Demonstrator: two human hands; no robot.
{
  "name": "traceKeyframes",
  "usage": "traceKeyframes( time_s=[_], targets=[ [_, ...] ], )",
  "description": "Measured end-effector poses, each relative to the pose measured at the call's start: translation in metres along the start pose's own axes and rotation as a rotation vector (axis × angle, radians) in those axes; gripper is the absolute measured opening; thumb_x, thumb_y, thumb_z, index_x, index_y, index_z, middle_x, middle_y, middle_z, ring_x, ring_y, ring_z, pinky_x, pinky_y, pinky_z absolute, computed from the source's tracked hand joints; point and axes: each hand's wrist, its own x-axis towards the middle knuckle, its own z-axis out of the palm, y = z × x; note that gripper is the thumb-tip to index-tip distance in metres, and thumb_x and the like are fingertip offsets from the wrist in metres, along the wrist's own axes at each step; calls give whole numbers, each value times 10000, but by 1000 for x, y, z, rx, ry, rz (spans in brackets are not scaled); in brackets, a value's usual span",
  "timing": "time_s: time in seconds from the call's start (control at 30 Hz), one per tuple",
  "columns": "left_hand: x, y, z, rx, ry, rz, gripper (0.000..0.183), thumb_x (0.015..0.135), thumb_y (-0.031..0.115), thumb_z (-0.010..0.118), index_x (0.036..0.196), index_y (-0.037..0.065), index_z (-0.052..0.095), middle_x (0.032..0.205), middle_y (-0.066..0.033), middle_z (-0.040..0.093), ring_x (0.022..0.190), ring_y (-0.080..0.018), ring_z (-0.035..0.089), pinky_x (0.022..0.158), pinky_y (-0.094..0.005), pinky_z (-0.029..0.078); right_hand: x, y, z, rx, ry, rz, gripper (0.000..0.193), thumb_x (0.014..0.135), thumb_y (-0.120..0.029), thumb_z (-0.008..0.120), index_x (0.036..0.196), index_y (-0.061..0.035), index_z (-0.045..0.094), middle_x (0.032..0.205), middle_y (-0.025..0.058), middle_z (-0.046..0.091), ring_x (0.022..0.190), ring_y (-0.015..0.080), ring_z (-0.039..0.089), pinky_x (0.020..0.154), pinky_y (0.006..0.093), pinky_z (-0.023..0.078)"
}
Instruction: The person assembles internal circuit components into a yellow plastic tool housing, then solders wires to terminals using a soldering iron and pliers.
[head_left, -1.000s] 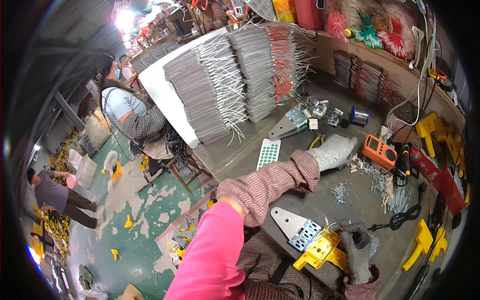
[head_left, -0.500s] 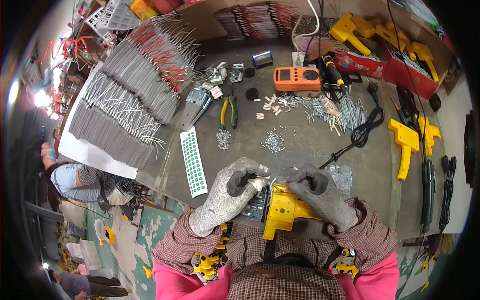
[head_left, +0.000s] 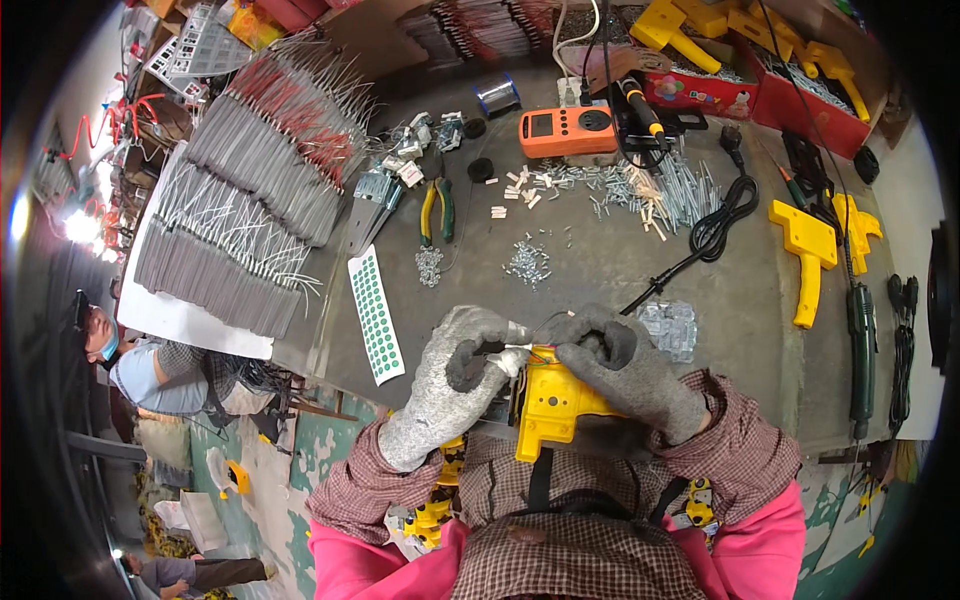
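A yellow plastic tool housing (head_left: pixel 556 398) with a pistol-like handle lies at the bench's near edge, right in front of me. Thin coloured wires (head_left: pixel 541 354) come out at its top end. Both my hands wear grey knitted gloves. My left hand (head_left: pixel 462 362) is closed in a pinch beside these wires; its fingertips are wrapped in white, and what they hold is too small to make out. Over the housing's upper right, my right hand (head_left: pixel 625 362) pinches a thin wire that arches up at its fingertips. A metal part shows partly under my left hand, beside the housing.
Green-dot sticker sheet (head_left: pixel 376 318), pliers (head_left: pixel 437 212), small screws (head_left: pixel 527 263) and an orange meter-like box (head_left: pixel 568 133) lie beyond my hands. A coiled black cord (head_left: pixel 722 222), yellow housings (head_left: pixel 803 252) and a dark green screwdriver (head_left: pixel 861 360) are right. Stacked wired grey plates (head_left: pixel 225 255) stand left.
My view has shifted a little, so the bench items sit further left and higher. My hands stay at the wires, with the fingertips slightly closer together. A seated person at left has raised their head.
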Motion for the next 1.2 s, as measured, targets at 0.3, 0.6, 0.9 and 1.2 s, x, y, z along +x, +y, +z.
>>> traceKeyframes(
  time_s=[0.3,0.6,0.9,1.2],
  targets=[
    [4,-4,7,184,-57,226,276,819,143,656,1093,119,663,1035,-87,617,1059,-318,552,986,-478,402,1,-2,2,-141,36,-62,239,922,-172,626,1108,-22,636,1019,83,657,891,160,640,807,283,514],
    [12,-4,21,168,-39,239,260,817,190,660,1070,135,642,1089,-85,590,1124,-298,524,983,-489,384,-10,-14,-4,-29,113,-15,306,897,-128,650,1167,-3,579,984,33,649,883,87,603,795,240,495],
    [21,-31,5,270,121,258,248,843,244,699,913,18,623,916,-131,609,882,-308,596,832,-428,459,2,-10,1,21,25,23,259,945,-221,649,1084,-4,622,895,49,637,826,103,604,778,254,495],
    [26,-17,15,327,82,299,191,856,223,665,907,39,654,933,-116,594,894,-291,602,857,-432,477,0,-4,-2,-26,6,35,268,970,-230,606,1107,-1,610,915,45,629,793,87,588,738,246,495]
  ],
)
